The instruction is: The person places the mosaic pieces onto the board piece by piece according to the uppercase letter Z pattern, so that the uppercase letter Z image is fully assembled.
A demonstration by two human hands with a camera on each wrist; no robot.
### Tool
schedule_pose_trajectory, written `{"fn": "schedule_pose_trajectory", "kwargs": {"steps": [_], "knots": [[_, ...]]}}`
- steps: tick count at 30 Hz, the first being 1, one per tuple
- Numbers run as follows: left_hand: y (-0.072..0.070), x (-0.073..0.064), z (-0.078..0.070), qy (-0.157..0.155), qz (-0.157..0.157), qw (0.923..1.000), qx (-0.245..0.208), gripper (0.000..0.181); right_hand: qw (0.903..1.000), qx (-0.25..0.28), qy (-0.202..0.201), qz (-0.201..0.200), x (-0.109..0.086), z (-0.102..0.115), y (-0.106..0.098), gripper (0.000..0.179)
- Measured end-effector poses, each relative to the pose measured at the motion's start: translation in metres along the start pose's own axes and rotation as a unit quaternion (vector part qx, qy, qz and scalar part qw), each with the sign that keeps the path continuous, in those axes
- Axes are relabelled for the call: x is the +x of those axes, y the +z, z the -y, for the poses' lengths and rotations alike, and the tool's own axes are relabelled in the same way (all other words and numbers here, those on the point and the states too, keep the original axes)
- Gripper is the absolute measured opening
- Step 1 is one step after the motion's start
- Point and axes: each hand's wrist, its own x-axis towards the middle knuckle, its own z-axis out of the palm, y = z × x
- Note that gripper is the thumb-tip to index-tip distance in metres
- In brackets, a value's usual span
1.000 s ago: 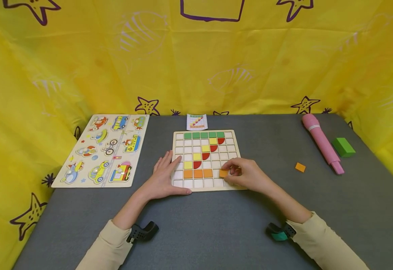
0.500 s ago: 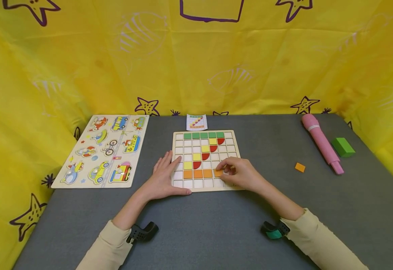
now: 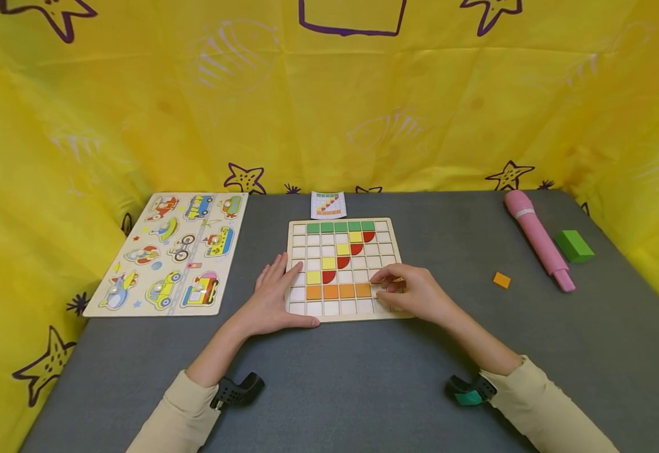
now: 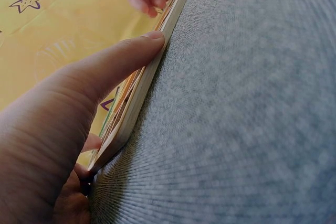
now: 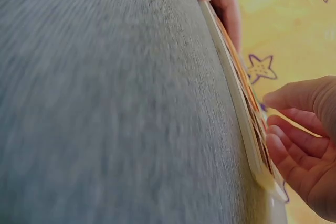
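Observation:
A wooden grid board (image 3: 347,307) lies in the middle of the table in the head view. It bears a row of green square tiles (image 3: 340,227), a diagonal of yellow squares (image 3: 328,263) and red quarter-circles (image 3: 343,262), and a lower row of orange squares (image 3: 330,292). My left hand (image 3: 272,299) rests at the board's lower left corner with fingers spread, its thumb on the front edge. My right hand (image 3: 411,292) hovers over the board's right side, just right of the last orange square tile (image 3: 362,290). Nothing shows between its loosely bent fingers (image 5: 294,145).
A small pattern card (image 3: 328,206) lies behind the board. To the left is a vehicle puzzle board (image 3: 153,274). A loose orange tile (image 3: 501,280), a pink microphone-shaped object (image 3: 535,236) and a green block (image 3: 574,246) lie to the right. A yellow patterned cloth (image 3: 329,107) surrounds the table.
My right hand brought an orange tile leftward to the end of the orange row and let go of it. It then drew back slightly right. The left hand stayed in place.

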Motion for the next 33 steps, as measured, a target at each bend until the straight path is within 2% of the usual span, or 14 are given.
{"fn": "schedule_pose_trajectory", "kwargs": {"steps": [10,18,22,25,30,33], "knots": [[0.000,-0.001,0.000,-0.005,-0.001,1.0000,0.000,0.118,0.9984,-0.029,0.034,-0.034,-0.024,-0.019,-0.025,0.022],[-0.001,0.000,-0.002,-0.011,0.006,0.9999,0.001,0.118,0.9941,-0.067,0.052,-0.067,-0.051,-0.040,-0.057,0.023],[-0.002,-0.001,-0.003,-0.009,0.003,0.9999,-0.005,0.117,0.9862,-0.121,0.058,-0.097,-0.064,-0.048,-0.074,0.022],[-0.003,-0.001,-0.003,-0.010,0.003,0.9999,-0.005,0.116,0.9776,-0.164,0.047,-0.123,-0.072,-0.057,-0.083,0.023],[-0.002,-0.001,-0.003,-0.010,0.003,0.9999,-0.004,0.117,0.9729,-0.174,0.032,-0.149,-0.081,-0.070,-0.095,0.024],[-0.002,-0.001,-0.003,-0.010,0.003,0.9999,-0.005,0.117,0.9710,-0.179,0.044,-0.153,-0.085,-0.074,-0.099,0.024]]}}
